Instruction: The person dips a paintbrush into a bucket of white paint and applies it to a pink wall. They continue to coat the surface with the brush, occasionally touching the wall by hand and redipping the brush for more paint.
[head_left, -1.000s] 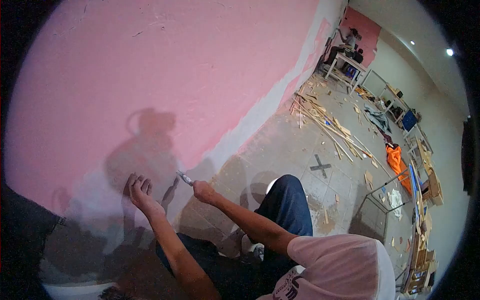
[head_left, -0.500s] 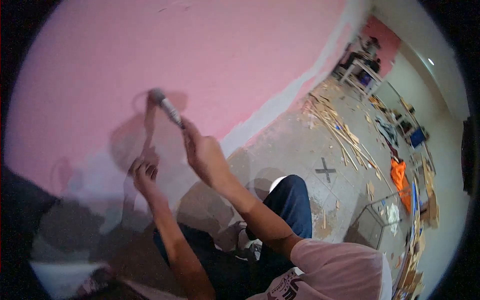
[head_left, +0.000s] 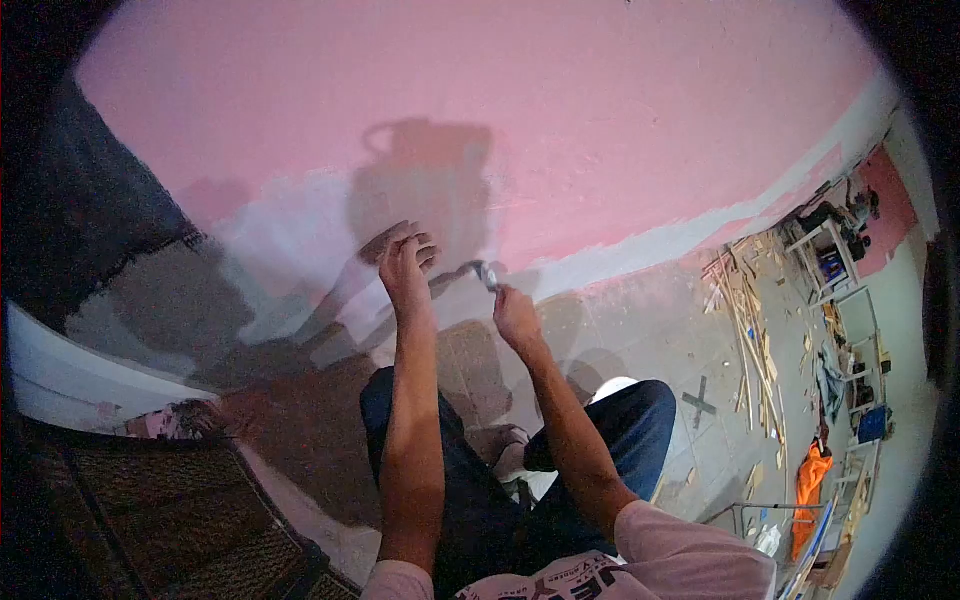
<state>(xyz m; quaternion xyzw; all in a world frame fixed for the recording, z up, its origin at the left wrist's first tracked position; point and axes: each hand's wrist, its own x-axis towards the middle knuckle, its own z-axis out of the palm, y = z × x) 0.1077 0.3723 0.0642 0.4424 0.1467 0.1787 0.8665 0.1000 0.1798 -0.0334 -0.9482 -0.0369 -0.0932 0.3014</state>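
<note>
My right hand [head_left: 517, 318] is closed around the pale handle of a small paintbrush [head_left: 488, 276], its dark head up against the low part of the wall. The brush overlaps the edge where white paint meets the pink wall [head_left: 620, 110]. To its left, my left hand [head_left: 405, 268] is raised close to the white-painted patch [head_left: 300, 220]. Its fingers are loosely bent and apart, with nothing seen in them. Shadows of both arms and my head fall across the paint.
Wood strips [head_left: 745, 330] lie scattered on the tiled floor to the right, near an orange cloth [head_left: 811, 490]. A dark woven chair [head_left: 170, 510] stands at lower left. A person [head_left: 850, 215] sits beside a white table [head_left: 825, 255] far right.
My view has turned left. My right hand has brought the brush down from the pink area to the lower wall edge. My left hand has risen beside the white patch.
</note>
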